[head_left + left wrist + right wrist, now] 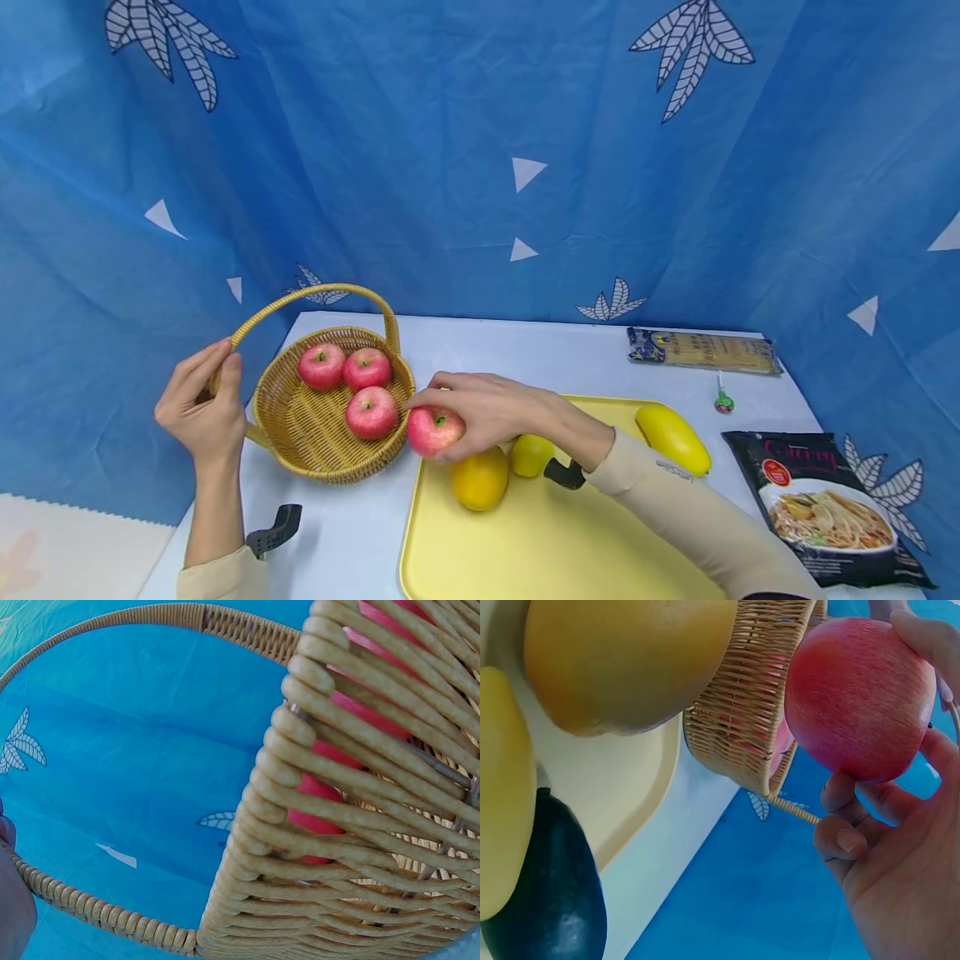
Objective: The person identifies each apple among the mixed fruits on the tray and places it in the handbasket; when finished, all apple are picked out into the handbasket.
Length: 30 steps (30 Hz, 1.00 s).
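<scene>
My left hand (206, 412) grips the handle (337, 290) of a wicker basket (311, 429) at the left of the table. Three red apples (371, 412) lie inside it; the left wrist view shows red through the basket's weave (352, 862). With fingers and thumb, my right hand (491, 408) holds another red apple (433, 433) beside the basket's right rim, over the tray's corner. In the right wrist view this apple (859, 697) sits between thumb and fingers. Just below that hand, an orange-yellow round fruit (480, 481) rests on the yellow tray (570, 542).
A small yellow fruit (531, 456) and a long yellow mango (675, 437) are on the tray. A dark eggplant-like thing (551, 885) shows in the right wrist view. Further right lie a noodle pack (705, 350), a lollipop (723, 400) and a black curry packet (825, 508).
</scene>
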Each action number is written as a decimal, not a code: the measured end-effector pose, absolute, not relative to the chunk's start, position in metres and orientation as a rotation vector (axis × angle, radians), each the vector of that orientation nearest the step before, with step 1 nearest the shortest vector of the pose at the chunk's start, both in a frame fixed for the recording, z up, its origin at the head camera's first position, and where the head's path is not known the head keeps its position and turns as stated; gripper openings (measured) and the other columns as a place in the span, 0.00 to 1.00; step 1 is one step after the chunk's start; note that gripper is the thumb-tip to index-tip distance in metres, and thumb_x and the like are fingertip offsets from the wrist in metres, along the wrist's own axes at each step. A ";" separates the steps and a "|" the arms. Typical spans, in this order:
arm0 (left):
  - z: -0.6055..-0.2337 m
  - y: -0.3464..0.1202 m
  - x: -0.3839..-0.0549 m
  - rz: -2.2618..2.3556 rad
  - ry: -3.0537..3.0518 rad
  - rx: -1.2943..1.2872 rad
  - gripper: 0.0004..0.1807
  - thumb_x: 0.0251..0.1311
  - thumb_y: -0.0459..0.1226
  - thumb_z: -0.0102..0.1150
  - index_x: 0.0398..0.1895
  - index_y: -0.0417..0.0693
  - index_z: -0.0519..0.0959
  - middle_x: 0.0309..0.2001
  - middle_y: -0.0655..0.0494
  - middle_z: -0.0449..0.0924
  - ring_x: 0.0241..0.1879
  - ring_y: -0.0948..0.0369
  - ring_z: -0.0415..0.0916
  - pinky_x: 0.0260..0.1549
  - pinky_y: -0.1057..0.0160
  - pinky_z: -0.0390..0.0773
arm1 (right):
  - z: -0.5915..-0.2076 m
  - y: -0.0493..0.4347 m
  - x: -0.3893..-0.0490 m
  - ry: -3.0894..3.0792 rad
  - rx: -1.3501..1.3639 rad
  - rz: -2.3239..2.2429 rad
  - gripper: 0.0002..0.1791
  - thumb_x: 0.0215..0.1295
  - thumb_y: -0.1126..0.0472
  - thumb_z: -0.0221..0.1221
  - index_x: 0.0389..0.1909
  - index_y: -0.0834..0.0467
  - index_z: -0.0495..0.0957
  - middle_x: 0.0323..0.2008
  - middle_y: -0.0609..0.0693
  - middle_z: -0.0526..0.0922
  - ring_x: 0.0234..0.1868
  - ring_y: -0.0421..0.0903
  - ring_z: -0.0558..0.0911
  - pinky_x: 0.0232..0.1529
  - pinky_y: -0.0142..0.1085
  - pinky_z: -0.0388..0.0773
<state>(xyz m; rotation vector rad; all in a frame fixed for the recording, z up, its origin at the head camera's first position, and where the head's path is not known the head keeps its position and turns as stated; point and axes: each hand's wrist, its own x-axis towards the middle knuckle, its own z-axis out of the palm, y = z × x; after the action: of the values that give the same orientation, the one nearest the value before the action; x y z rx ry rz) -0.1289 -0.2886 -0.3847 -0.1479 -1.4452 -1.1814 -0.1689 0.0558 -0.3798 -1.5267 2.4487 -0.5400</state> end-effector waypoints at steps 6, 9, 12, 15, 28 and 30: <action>-0.385 -0.289 -0.129 -1.184 -1.452 -0.145 0.07 0.53 0.23 0.70 0.36 0.28 0.86 0.39 0.42 0.88 0.37 0.67 0.83 0.38 0.77 0.78 | -0.382 0.048 -0.169 2.436 -1.530 -0.546 0.38 0.57 0.31 0.63 0.69 0.25 0.64 0.53 0.35 0.73 0.45 0.32 0.74 0.44 0.29 0.76; -0.385 -0.289 -0.128 -1.183 -1.455 -0.143 0.08 0.54 0.25 0.71 0.37 0.28 0.86 0.39 0.42 0.88 0.37 0.67 0.83 0.38 0.77 0.78 | -0.382 0.044 -0.170 2.423 -1.527 -0.551 0.37 0.56 0.31 0.63 0.69 0.26 0.65 0.53 0.35 0.73 0.46 0.32 0.74 0.45 0.29 0.76; -0.385 -0.289 -0.128 -1.189 -1.451 -0.142 0.08 0.53 0.24 0.71 0.37 0.28 0.86 0.39 0.42 0.88 0.37 0.67 0.84 0.38 0.77 0.79 | -0.382 0.040 -0.170 2.411 -1.539 -0.549 0.37 0.57 0.31 0.63 0.69 0.29 0.67 0.54 0.36 0.72 0.47 0.33 0.74 0.48 0.30 0.76; -0.385 -0.289 -0.128 -1.193 -1.449 -0.140 0.08 0.53 0.23 0.70 0.37 0.28 0.86 0.39 0.42 0.88 0.37 0.66 0.84 0.38 0.77 0.79 | -0.382 0.037 -0.170 2.404 -1.555 -0.544 0.38 0.57 0.30 0.62 0.69 0.33 0.68 0.55 0.37 0.73 0.49 0.33 0.74 0.50 0.30 0.76; -0.385 -0.288 -0.128 -1.180 -1.451 -0.140 0.08 0.53 0.24 0.71 0.37 0.28 0.87 0.39 0.42 0.88 0.38 0.67 0.84 0.39 0.77 0.79 | -0.385 0.024 -0.170 2.375 -1.555 -0.551 0.38 0.57 0.30 0.62 0.69 0.33 0.68 0.55 0.35 0.72 0.49 0.31 0.73 0.49 0.27 0.74; -0.385 -0.288 -0.127 -1.176 -1.452 -0.140 0.08 0.53 0.24 0.71 0.37 0.28 0.87 0.39 0.42 0.88 0.38 0.67 0.84 0.39 0.77 0.79 | -0.385 0.022 -0.171 2.376 -1.551 -0.551 0.38 0.57 0.30 0.62 0.69 0.33 0.68 0.53 0.36 0.72 0.47 0.32 0.73 0.47 0.27 0.75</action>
<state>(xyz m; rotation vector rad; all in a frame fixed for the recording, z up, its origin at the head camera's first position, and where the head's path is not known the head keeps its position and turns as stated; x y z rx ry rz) -0.1275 -0.2884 -0.3853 -0.1403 -1.4525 -1.1756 -0.1706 0.0218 -0.3851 -1.5507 2.3761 -0.5511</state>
